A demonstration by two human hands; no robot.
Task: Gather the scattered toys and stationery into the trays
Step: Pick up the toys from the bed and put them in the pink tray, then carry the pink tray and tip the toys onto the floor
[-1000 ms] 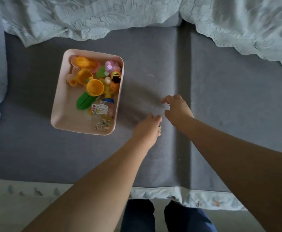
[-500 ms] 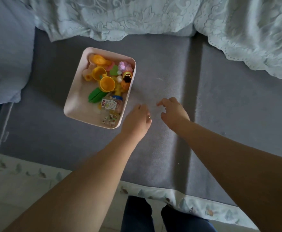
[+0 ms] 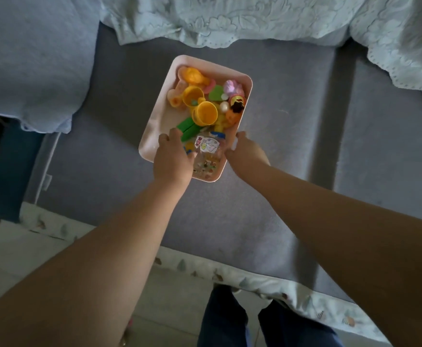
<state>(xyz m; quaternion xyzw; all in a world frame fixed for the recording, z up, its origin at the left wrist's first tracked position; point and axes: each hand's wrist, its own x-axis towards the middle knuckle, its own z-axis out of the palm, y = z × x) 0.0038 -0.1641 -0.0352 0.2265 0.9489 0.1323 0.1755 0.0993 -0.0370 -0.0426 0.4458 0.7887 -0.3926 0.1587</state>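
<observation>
Now both hands (image 3: 173, 159) over tray (image 3: 154, 126)

Tray (image 3: 159, 113): pale pink, plain. Beyond the left hand's fingers (image 3: 172, 137): green block (image 3: 186, 127), yellow cup (image 3: 206, 113), second yellow cup (image 3: 192, 95), orange piece (image 3: 192, 74), lilac toy (image 3: 232, 86). Between both sets of fingers: white sticker sheet (image 3: 208, 145) printed in pastel cartoon figures. Bed surface (image 3: 280, 146): grey-blue, plain. Coverlet (image 3: 230, 18): pale aqua, embossed floral, scalloped eyelet edge. Bed skirt (image 3: 255, 279): white with small tree motifs. Trousers (image 3: 225, 321): dark blue
</observation>
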